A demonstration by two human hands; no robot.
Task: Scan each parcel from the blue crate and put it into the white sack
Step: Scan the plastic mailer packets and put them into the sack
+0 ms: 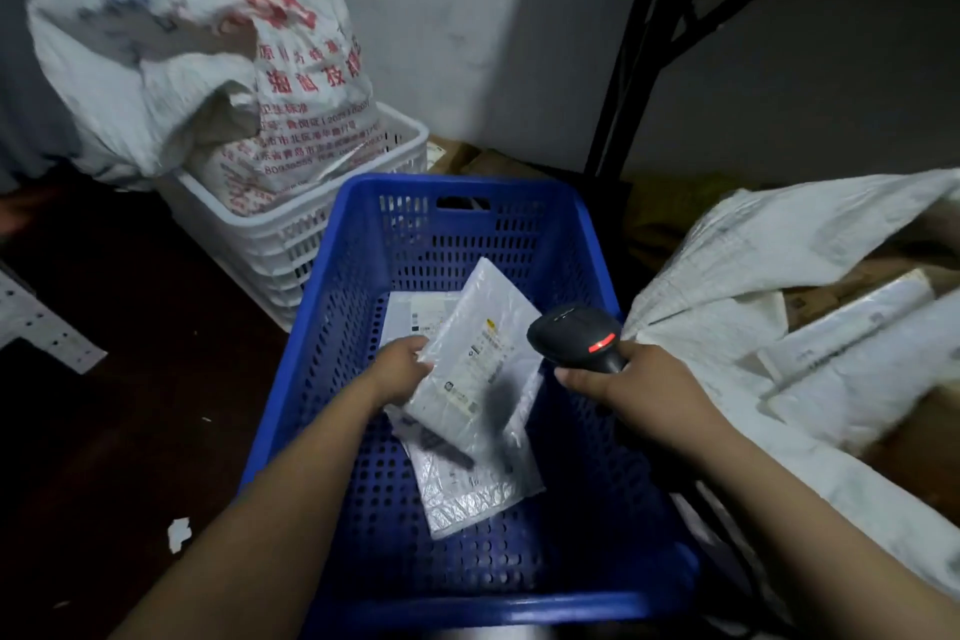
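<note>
Parcel (pixel 475 353): flat white mailer inside blue crate (pixel 462 582), label up, long axis running 1 to 7 o'clock. Left hand (pixel 402 369) pinches its 9 o'clock edge, fingers closed on it. Right hand (pixel 631 382) clenched round scanner (pixel 576 335) w/ red light lit, just beside parcel at 3 o'clock. Two more mailers (pixel 475 489) lie beneath. White sack (pixel 769 244) open at 3 o'clock; white crate (pixel 291 234) at 11.

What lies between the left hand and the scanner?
In the head view, the white parcel lies there: the left hand grips its left edge, and the scanner in the right hand is at its right edge.
</note>
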